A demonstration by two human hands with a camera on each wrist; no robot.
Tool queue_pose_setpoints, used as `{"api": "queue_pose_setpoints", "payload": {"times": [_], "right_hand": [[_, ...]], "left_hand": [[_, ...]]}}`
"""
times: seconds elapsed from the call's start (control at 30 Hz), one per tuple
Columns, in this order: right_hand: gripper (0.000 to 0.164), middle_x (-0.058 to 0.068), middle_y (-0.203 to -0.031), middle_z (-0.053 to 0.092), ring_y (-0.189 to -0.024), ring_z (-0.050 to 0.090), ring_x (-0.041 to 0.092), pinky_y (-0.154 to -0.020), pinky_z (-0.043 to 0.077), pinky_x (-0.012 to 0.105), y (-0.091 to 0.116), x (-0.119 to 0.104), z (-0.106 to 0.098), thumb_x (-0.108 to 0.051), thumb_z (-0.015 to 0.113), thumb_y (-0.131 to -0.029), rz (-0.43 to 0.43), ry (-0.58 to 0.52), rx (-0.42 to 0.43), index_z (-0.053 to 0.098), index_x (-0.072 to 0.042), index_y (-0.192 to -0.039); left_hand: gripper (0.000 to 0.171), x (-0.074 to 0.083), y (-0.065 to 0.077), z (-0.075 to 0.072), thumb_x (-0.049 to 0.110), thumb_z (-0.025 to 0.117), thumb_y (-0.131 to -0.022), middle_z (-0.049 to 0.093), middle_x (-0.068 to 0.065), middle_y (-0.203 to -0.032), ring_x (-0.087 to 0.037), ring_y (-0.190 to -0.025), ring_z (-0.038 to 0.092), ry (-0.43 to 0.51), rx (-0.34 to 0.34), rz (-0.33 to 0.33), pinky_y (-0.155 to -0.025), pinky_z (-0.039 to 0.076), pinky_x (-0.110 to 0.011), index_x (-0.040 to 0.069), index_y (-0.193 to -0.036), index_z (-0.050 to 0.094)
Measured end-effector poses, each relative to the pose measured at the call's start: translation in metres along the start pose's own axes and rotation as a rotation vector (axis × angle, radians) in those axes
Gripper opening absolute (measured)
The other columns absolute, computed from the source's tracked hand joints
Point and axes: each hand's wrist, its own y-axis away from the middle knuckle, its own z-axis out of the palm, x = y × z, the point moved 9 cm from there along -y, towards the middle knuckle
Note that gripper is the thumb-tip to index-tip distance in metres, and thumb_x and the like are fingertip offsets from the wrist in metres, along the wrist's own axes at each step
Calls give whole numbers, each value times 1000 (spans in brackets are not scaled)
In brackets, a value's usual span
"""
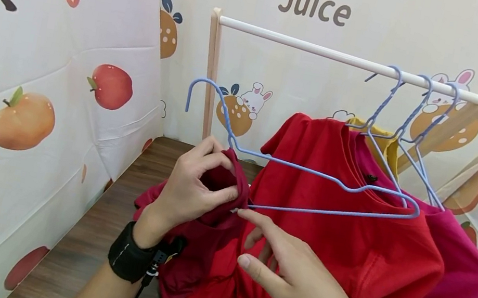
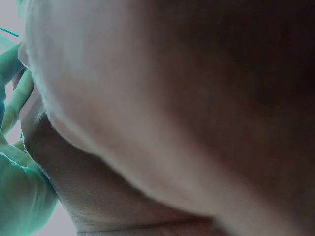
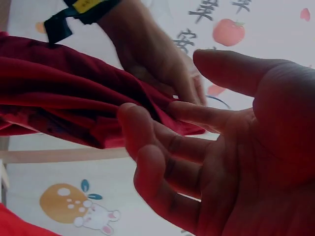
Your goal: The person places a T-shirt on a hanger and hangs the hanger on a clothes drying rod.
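My left hand (image 1: 196, 179) pinches the edge of a dark red garment (image 1: 199, 242) between thumb and fingers in the head view. A blue wire hanger (image 1: 302, 167) sticks out of that garment to the right, its hook pointing up and left. The hanger's left part is hidden by cloth and hand. My right hand (image 1: 298, 275) lies below the hanger, index finger extended to the garment's edge near a small pale tag (image 1: 234, 210). Its other fingers are loosely bent, with nothing in the palm, as the right wrist view shows. Blurred fabric (image 2: 147, 123) fills most of the left wrist view.
A rack with a white rail (image 1: 304, 45) and wooden posts stands behind. On its right hang a bright red shirt (image 1: 309, 182), a magenta shirt (image 1: 452, 264) and a yellow garment (image 1: 380, 137) on blue hangers. Beneath is a brown wooden tabletop (image 1: 94, 246); printed cloth walls enclose the space.
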Motion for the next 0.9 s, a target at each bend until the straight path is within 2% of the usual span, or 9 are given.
{"api": "queue_pose_setpoints", "payload": {"times": [0.17,0.3,0.47,0.63,0.77,0.9], "right_hand": [[57,-21,-88,57,-56,48,-1,-62,46,21,-10,8,17,-53,57,-101,47,168,-52,40,-35,-153],[61,-19,-78,54,-56,45,-3,-57,41,21,-17,15,26,-50,61,-100,65,318,-56,42,-26,-154],[59,-17,-78,56,-59,45,-2,-56,40,23,-22,21,31,-45,65,-98,88,420,-42,48,-21,-150],[53,-17,-72,51,-58,45,-1,-55,39,23,-26,26,40,-44,65,-98,109,417,-100,55,-19,-143],[45,-18,-70,51,-58,46,-2,-54,40,23,-28,30,45,-46,64,-99,125,395,-133,62,-17,-133],[32,-15,-62,50,-54,47,2,-51,39,26,-29,39,43,-48,63,-99,173,366,-152,68,-17,-107]], "left_hand": [[18,3,1,1,3,84,-76,54,-7,-93,-16,-88,56,-6,2,15,-71,50,-28,5,-88,71],[19,6,1,0,3,85,-76,54,-7,-93,-17,-89,57,-12,12,25,-72,50,-28,5,-88,71],[20,8,0,0,4,86,-75,54,-8,-95,-17,-91,56,-19,11,36,-72,50,-28,4,-87,71],[18,10,0,-2,4,85,-76,54,-7,-95,-16,-91,56,-27,18,33,-73,50,-28,4,-87,71],[17,10,-1,-12,4,84,-76,53,-8,-93,-17,-91,56,-43,54,35,-73,50,-27,3,-87,72],[11,10,-2,-25,7,78,-78,53,-9,-90,-17,-88,55,-48,117,48,-72,47,-27,4,-87,72]]}}
